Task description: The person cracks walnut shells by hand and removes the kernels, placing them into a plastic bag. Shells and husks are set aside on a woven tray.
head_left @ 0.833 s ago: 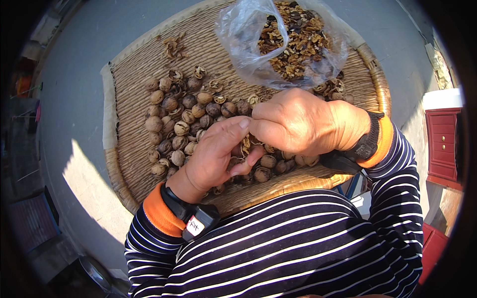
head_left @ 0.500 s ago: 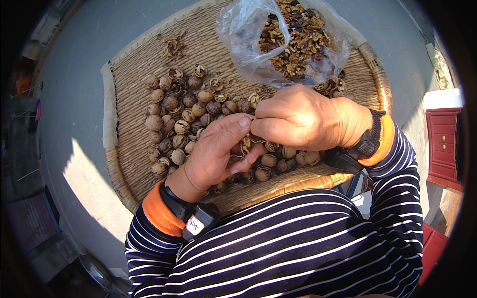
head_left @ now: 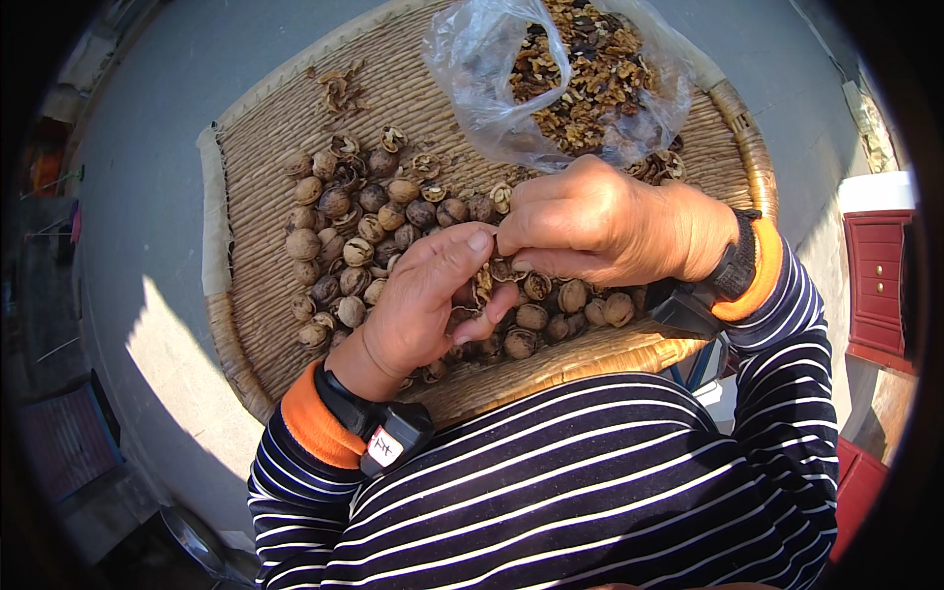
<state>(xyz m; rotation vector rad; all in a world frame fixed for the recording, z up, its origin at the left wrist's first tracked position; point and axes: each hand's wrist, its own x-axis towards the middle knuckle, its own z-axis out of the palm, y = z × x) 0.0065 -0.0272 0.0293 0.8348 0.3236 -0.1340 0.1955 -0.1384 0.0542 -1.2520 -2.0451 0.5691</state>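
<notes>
A cracked walnut (head_left: 483,282) with broken shell sits in the curled fingers of my left hand (head_left: 425,295). My right hand (head_left: 600,221) is closed in a pinch at the walnut's upper edge, close to my left thumb tip. A piece of shell shows just under the right fingertips; whether they hold it is partly hidden. Around and beneath both hands lie several whole and cracked walnuts (head_left: 356,253), on a woven straw tray (head_left: 265,197). Beyond my right hand stands a clear plastic bag (head_left: 482,108) filled with shelled walnut kernels (head_left: 590,79).
Empty shell pieces (head_left: 341,90) lie at the tray's far left. The tray has a thick curved rim (head_left: 752,157) on the right. Farther right, a red cabinet (head_left: 875,280) stands on the grey floor (head_left: 147,197). A metal basin (head_left: 192,536) is at the lower left.
My right hand has turned a little and its fingers have shifted, so more of the walnut and a shell piece show. The left hand keeps its hold almost unmoved.
</notes>
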